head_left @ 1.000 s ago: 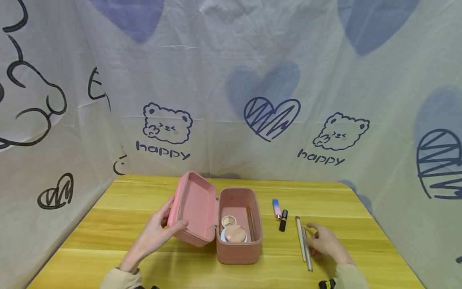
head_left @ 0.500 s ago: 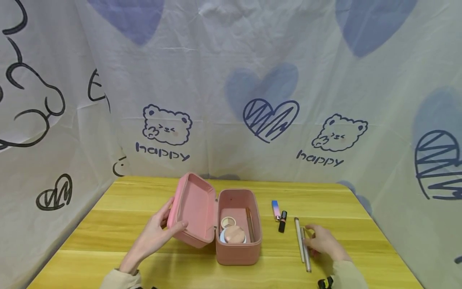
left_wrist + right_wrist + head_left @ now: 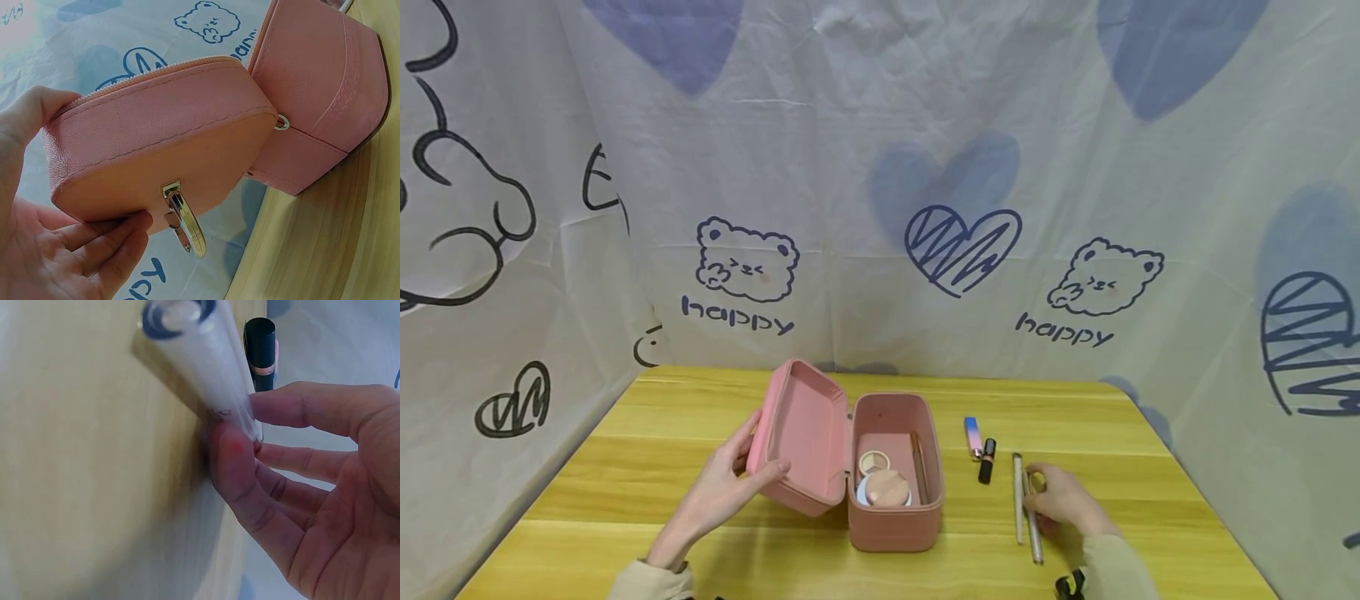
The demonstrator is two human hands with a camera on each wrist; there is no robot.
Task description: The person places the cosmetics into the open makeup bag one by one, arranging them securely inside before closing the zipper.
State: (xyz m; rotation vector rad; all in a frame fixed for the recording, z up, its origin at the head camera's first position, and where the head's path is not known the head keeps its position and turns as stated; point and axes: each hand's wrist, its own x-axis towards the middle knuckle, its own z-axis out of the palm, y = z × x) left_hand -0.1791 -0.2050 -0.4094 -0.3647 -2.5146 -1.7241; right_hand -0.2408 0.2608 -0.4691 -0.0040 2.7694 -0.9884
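A pink makeup case (image 3: 896, 530) stands on the table with its lid (image 3: 811, 429) swung out to the left. My left hand (image 3: 718, 487) grips that lid, thumb on the rim and fingers beneath; the left wrist view shows its gold handle ring (image 3: 190, 225). Inside the case lie a powder puff (image 3: 887, 488), a small round tricolour compact (image 3: 873, 462) and a brown pencil (image 3: 920, 467). At the right, my right hand (image 3: 1063, 502) pinches a slim silvery pen-shaped cosmetic (image 3: 209, 375) between thumb and index finger. A similar pale pen (image 3: 1018, 500) lies just left of it.
A black lipstick tube (image 3: 987, 462) and a blue-and-pink stick (image 3: 973, 435) lie on the wooden table (image 3: 700, 408) between the case and the right hand. A printed cloth (image 3: 850, 167) hangs behind the table and along both sides.
My right hand has moved slightly left, and the two pens have shifted a little, their lower ends moving left. The left hand and lid stay put.
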